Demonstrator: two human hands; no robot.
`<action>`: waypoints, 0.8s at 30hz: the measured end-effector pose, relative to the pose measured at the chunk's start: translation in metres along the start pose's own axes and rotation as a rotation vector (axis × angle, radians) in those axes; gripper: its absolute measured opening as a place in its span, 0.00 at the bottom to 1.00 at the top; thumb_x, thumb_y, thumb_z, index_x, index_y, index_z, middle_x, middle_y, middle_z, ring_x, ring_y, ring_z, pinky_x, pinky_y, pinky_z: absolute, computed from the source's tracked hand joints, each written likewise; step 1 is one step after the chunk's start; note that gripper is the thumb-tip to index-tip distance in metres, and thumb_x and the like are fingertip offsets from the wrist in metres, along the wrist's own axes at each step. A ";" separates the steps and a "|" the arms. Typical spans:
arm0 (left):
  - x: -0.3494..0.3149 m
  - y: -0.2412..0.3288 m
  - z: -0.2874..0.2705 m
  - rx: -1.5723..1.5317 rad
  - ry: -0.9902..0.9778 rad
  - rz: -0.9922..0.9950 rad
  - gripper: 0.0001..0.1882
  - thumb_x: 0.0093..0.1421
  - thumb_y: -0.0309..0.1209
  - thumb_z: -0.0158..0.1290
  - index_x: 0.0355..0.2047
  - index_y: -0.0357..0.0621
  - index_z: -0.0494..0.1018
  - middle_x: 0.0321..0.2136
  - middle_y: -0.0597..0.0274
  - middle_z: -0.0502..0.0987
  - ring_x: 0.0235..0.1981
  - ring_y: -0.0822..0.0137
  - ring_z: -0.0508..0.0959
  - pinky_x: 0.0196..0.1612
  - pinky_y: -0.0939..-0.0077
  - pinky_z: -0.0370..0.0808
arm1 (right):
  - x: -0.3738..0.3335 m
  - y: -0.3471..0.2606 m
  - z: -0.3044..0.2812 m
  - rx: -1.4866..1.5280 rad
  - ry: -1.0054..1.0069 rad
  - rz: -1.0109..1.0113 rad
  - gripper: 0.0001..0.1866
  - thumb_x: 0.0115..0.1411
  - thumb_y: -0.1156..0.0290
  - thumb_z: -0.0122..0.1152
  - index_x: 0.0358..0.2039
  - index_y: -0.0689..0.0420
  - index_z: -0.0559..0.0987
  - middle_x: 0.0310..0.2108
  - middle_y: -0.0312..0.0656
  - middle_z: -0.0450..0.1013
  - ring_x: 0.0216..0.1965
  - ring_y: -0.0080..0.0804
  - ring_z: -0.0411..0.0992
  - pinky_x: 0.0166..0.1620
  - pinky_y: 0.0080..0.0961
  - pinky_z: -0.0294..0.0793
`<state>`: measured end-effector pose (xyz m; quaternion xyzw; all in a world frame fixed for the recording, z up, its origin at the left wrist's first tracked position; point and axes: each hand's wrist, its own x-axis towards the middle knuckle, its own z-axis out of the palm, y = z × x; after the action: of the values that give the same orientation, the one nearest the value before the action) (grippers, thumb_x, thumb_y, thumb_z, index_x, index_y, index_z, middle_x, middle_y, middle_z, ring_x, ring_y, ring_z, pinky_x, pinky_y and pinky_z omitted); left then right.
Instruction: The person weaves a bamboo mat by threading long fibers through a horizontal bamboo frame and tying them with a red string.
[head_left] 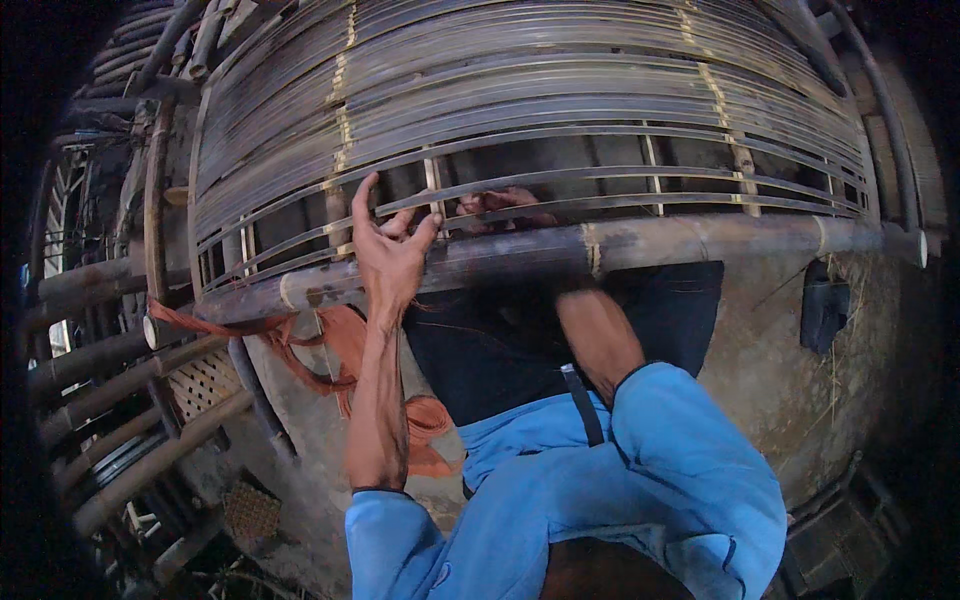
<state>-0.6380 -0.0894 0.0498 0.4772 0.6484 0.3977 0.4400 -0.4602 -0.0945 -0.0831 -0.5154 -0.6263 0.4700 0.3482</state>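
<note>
A bamboo slat frame [530,75] spreads before me, its long thin slats lying side by side. My left hand [388,255] is at its near edge, index finger raised, thumb and curled fingers closed around a bamboo slat [580,176]. The thumb tip lies against a pale upright strip [432,172]. My right forearm passes under the thick bamboo pole [660,243]. Through the gap behind that pole, the curled fingers of my right hand [505,207] show, dim and blurred. What they hold, if anything, cannot be made out.
Orange-red cloth [345,345] hangs from the pole at left. Dark cloth [480,350] covers my lap. Bamboo poles [130,430] and a woven basket [250,512] are at the left. A dark pouch-like thing [825,308] hangs at right. Paler lashings [343,95] cross the slats.
</note>
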 end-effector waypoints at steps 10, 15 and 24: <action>-0.005 -0.006 0.013 0.054 -0.121 0.175 0.51 0.54 0.14 0.62 0.73 0.43 0.45 0.50 0.45 0.78 0.48 0.60 0.82 0.51 0.70 0.78 | -0.012 -0.004 0.003 -0.038 -0.036 -0.013 0.17 0.65 0.62 0.60 0.51 0.56 0.80 0.47 0.47 0.79 0.41 0.34 0.79 0.46 0.30 0.77; -0.005 -0.006 0.012 -0.072 -0.067 0.147 0.46 0.55 0.16 0.62 0.70 0.37 0.51 0.34 0.52 0.85 0.37 0.71 0.84 0.44 0.81 0.77 | -0.016 -0.005 0.000 -0.075 -0.078 -0.017 0.18 0.65 0.62 0.61 0.52 0.56 0.79 0.48 0.47 0.79 0.41 0.33 0.79 0.46 0.29 0.77; -0.003 -0.005 -0.023 -0.064 -0.179 0.115 0.43 0.56 0.16 0.62 0.69 0.39 0.54 0.34 0.53 0.85 0.36 0.71 0.84 0.41 0.80 0.79 | -0.080 -0.084 -0.048 -0.095 -0.724 -0.071 0.18 0.62 0.65 0.64 0.52 0.56 0.80 0.47 0.47 0.79 0.42 0.37 0.79 0.48 0.33 0.77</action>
<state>-0.6611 -0.0956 0.0523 0.5329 0.5654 0.3985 0.4875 -0.4244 -0.1640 0.0158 -0.3091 -0.7477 0.5799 0.0955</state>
